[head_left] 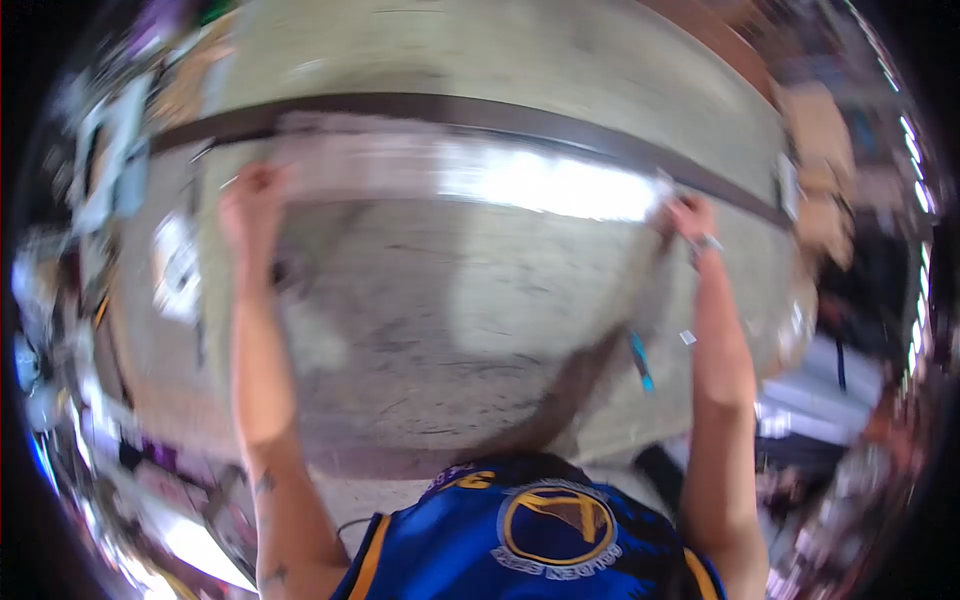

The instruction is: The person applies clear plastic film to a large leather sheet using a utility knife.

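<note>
Blue jersey (440, 550) nearest. I pinch glossy strip (380, 165) by opposite ends, left hand (253, 205) and right hand (692, 217) closed, strip stretched above worktable (540, 290).

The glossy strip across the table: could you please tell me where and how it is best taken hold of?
Probably by its two short ends, with left grip and right grip coming from opposite sides. The glossy strip is long, narrow and spans crosswise between them, so end holds should keep it straight.
</note>
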Demonstrator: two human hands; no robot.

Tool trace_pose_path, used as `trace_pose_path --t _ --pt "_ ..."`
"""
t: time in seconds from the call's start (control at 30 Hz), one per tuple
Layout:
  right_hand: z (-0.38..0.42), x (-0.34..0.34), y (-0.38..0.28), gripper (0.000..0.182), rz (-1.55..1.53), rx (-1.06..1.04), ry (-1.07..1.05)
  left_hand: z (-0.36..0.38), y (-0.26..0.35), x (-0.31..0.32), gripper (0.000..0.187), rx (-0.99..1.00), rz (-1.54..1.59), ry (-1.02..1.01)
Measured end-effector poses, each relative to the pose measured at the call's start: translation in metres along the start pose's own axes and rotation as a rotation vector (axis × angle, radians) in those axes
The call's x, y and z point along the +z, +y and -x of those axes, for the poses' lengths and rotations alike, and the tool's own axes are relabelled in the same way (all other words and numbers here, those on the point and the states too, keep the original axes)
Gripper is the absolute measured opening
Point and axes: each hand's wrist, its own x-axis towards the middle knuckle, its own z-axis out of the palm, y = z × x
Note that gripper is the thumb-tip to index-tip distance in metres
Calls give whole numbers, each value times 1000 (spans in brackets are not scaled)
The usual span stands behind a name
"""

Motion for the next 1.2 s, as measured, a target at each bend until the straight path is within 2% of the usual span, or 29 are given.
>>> trace_pose_path --t 0.07,0.1,0.17,0.23,0.43,0.5,0.67,0.77,0.8,0.83,0.9,0.93,0.97,1.0,1.03,1.1,1.13,1.2 --pt "21 -6 -26 34 -6 -12 58 -14 -33 16 32 104 89 10" --pt "2 12 9 33 -90 17 63 -18 -38 20 30 74 132 -8" --pt "8 15 0 32 -159 42 81 -20 -42 24 27 79 295 -17" --pt "17 12 -9 31 -184 67 36 -16 -38 24 27 70 294 -11" --pt "30 9 -8 30 -234 94 131 -19 -48 28 26 75 375 -13" --pt "47 -2 -11 28 -208 37 203 -21 -47 29 27 70 364 -13" --pt "164 -32 -15 19 -134 -92 289 -23 -46 26 35 80 279 41" --pt "262 -27 6 12 -20 -168 251 -14 -35 25 39 254 202 282" --pt "291 -21 17 13 37 -209 269 -4 -22 20 39 369 32 362" --pt "315 -8 36 18 69 -247 303 12 -3 22 38 444 31 334" --pt "350 4 46 25 104 -156 310 62 43 35 36 596 21 286" --pt "357 7 52 26 101 -155 318 101 77 45 32 586 126 139" --pt "362 9 58 27 99 -154 327 145 118 49 31 758 163 68" --pt "367 11 64 29 98 -154 339 193 153 57 31 784 229 -118" --pt "370 15 70 29 71 -180 339 234 188 61 33 830 285 -284" --pt "365 23 80 30 23 -246 340 306 230 98 39 888 337 -491" --pt "365 24 83 28 6 -273 309 338 244 125 44 950 434 -515" --pt "370 21 85 30 18 -325 244 394 290 152 53 1032 337 -585"
